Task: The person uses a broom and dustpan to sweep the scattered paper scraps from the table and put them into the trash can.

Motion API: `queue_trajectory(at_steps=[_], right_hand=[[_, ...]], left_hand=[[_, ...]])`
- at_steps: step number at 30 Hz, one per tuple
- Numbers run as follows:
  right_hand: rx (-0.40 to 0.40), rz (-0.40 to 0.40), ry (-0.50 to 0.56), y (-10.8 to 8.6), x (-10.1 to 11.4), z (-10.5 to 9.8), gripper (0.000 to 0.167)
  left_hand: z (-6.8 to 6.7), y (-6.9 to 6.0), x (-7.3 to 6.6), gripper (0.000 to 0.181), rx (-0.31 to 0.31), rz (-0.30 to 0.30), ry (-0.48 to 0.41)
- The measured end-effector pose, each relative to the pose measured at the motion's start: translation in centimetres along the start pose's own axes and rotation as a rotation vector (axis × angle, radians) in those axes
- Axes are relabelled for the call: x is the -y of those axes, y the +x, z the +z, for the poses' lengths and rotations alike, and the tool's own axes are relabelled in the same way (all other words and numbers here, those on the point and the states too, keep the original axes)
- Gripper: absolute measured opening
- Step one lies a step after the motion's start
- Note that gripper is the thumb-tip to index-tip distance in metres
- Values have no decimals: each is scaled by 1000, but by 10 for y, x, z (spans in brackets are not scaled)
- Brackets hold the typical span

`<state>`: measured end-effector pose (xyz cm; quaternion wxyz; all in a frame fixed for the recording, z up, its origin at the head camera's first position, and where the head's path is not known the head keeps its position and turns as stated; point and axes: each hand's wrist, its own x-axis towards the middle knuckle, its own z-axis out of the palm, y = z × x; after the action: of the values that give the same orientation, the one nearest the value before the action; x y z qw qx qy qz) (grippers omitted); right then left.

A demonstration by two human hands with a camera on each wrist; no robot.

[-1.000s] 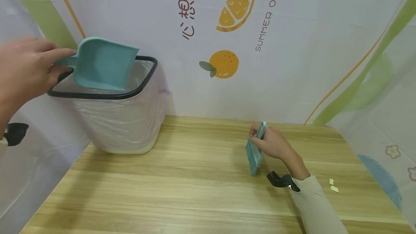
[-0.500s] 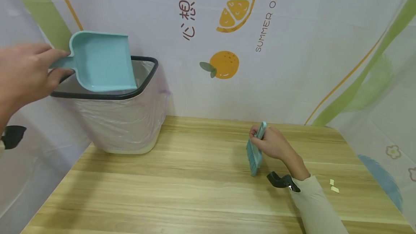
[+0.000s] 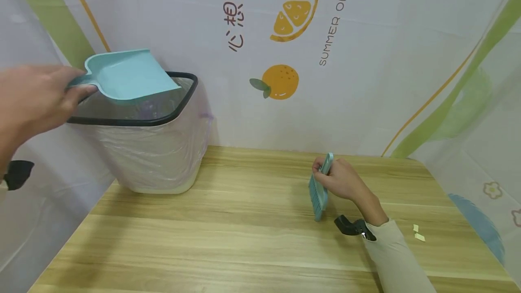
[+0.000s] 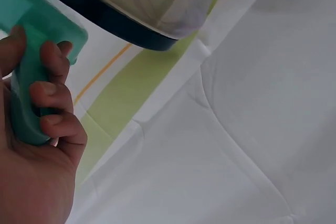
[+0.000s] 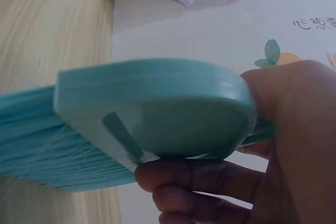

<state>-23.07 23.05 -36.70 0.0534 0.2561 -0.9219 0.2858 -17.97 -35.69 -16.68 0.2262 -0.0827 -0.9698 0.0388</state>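
Observation:
My left hand (image 3: pixel 40 98) grips the handle of a light-blue dustpan (image 3: pixel 130 76) above the open top of a bin (image 3: pixel 163 159). The pan is tilted and no scraps show on its visible face. In the left wrist view the fingers curl round the dustpan handle (image 4: pixel 29 98). At the right, my right hand (image 3: pixel 342 177) holds a blue hand brush (image 3: pixel 321 193) on edge, its bristles down at the table. The right wrist view shows the brush head (image 5: pixel 157 108) close up, with the bristles (image 5: pixel 63 150) pointing left.
The bin has a black rim (image 3: pixel 122 122) and a clear plastic liner. It stands at the back left of the wooden table (image 3: pixel 244 238). A few small pale-yellow scraps (image 3: pixel 419 237) lie right of my right forearm. A printed cloth (image 3: pixel 366 94) hangs behind the table.
The dustpan has turned in my left hand's grip, its tilt changing over the bin and its front edge now pointing right. My right hand and the brush have stayed in place.

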Motion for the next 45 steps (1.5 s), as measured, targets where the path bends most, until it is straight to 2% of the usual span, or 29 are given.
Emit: queue_trajectory(at_steps=[2,5,9,14,20,22,24,28,32,37,41,45], right_hand=[[0,-1,-3,0,0,0,15],[2,0,-3,0,1,-1,16],[2,4,0,0,1,-1,16],[-4,5,-1,0,1,-1,14],[0,14,-4,-1,1,0,14],[-1,14,-7,-1,2,-1,14],[0,14,-12,-1,2,0,14],[6,12,-16,0,2,1,15],[6,7,-12,1,1,2,16],[6,0,-8,1,1,2,15],[6,-1,-3,1,1,2,15],[7,0,-3,1,1,2,15]], left_hand=[[2,1,0,27,19,7,-7],[5,3,-2,30,10,25,-16],[9,5,-10,33,-51,71,-19],[11,10,-29,36,-102,121,-45],[19,18,-58,30,-85,180,-107],[23,20,-69,29,-93,220,-116],[28,22,-80,25,-139,271,-116],[39,24,-100,28,-255,389,-134],[47,28,-119,26,-327,479,-173],[55,28,-146,24,-337,550,-215],[62,25,-167,21,-303,600,-255],[74,22,-187,44,-300,658,-296]])
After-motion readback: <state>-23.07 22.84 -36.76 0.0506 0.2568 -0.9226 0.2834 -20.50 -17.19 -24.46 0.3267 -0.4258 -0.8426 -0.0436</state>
